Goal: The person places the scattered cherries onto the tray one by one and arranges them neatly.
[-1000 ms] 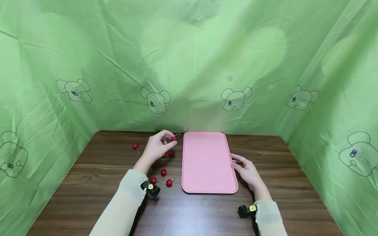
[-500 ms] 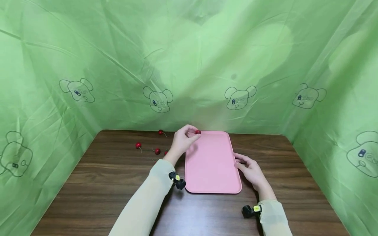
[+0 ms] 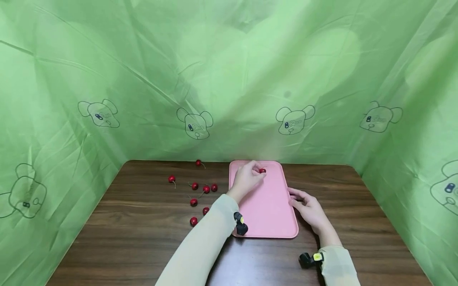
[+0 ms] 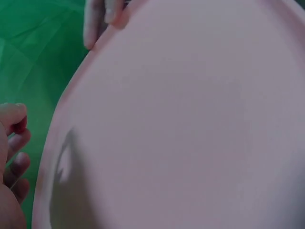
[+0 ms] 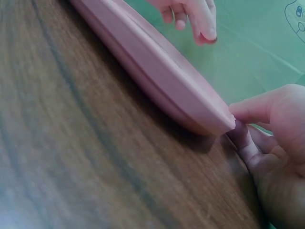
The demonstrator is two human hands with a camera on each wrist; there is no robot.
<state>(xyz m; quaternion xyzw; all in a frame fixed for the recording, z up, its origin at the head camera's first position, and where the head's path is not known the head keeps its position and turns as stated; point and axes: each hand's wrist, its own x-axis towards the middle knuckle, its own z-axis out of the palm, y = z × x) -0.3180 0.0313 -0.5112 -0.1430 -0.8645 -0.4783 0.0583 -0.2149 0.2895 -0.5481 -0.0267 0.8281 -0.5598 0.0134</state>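
My left hand [image 3: 257,172] hovers low over the far end of a pink tray [image 3: 273,214] and pinches a red cherry [image 3: 262,171] between thumb and fingertips. The left wrist view shows that cherry [image 4: 19,126] in the fingers [image 4: 12,112] beside the tray's rim [image 4: 52,143]. My right hand [image 3: 297,197] lies on the table at the tray's right edge, thumb and fingertips touching the rim. In the right wrist view the thumb [image 5: 252,107] presses against the tray's edge [image 5: 157,62], holding nothing.
Several loose cherries lie on the dark wooden table [image 3: 143,238] left of the tray, one [image 3: 198,162] near the far edge, another [image 3: 193,221] nearest me. Green printed cloth [image 3: 229,79] walls the table at the back and both sides.
My left hand carried the cherry rightward, from the cherries left of the tray to above the tray's far end. The right hand stayed at the tray's right edge.
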